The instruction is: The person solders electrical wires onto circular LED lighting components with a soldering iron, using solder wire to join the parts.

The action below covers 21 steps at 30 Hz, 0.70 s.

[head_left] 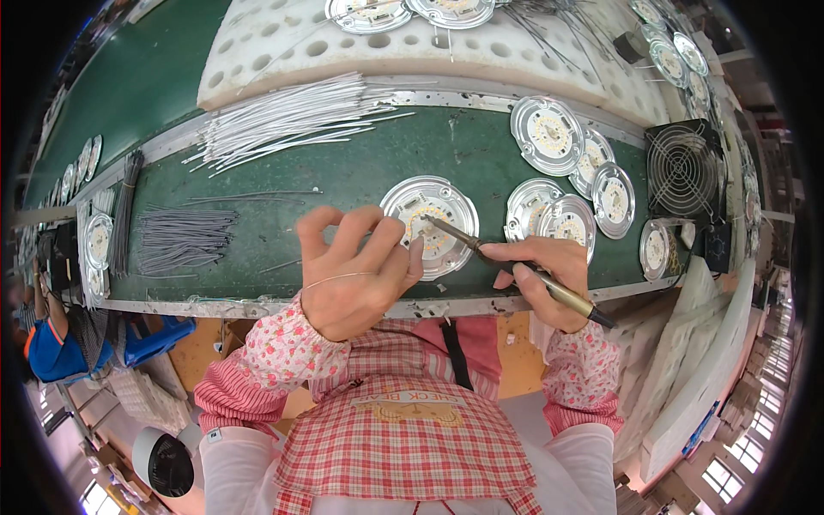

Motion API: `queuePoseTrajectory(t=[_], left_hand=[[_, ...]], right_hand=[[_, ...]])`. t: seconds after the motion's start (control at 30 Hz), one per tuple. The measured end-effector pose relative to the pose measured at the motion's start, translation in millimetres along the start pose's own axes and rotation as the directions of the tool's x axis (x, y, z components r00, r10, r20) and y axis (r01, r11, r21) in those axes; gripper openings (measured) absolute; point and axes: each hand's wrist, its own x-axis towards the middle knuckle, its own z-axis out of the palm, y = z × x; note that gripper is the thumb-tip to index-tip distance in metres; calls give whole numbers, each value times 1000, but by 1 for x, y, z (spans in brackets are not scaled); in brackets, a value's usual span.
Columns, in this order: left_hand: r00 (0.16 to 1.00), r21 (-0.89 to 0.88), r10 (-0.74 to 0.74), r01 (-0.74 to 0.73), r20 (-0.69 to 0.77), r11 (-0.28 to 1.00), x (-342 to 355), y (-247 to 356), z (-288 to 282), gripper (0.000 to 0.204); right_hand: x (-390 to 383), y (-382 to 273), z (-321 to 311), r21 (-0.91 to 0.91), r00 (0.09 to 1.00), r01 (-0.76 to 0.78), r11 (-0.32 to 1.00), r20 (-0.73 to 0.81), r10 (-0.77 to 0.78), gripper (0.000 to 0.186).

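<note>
A round silver LED lamp plate point(451, 199) with a pale centre lies flat on the green bench in front of me. In my right hand point(554, 270) is a pen-shaped soldering iron point(562, 293), its dark tip slanting left onto the plate's centre. My left hand point(356, 279) reaches over the plate's left edge with bent fingers, thumb and forefinger brought together at its lower left. Whatever sits in that pinch is hidden by the fingers. Left of this hand lie a pile of grey wires point(184, 239) and, farther back, a spread of white wires point(287, 120).
Several more lamp plates point(549, 137) overlap on the right, beside a black fan point(684, 170). Along the back stands a white foam block point(287, 56) with holes, carrying plates and wires. The bench's metal front edge point(257, 307) runs below my wrists. Another person point(56, 348) is at far left.
</note>
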Motion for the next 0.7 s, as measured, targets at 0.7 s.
queuePoseTrajectory(t=[0.7], left_hand=[[983,-86,-121,133,135,987,-23,-9,22,45]], right_hand=[[-25,-4,14,165,971,-184,969,-120,205,32]])
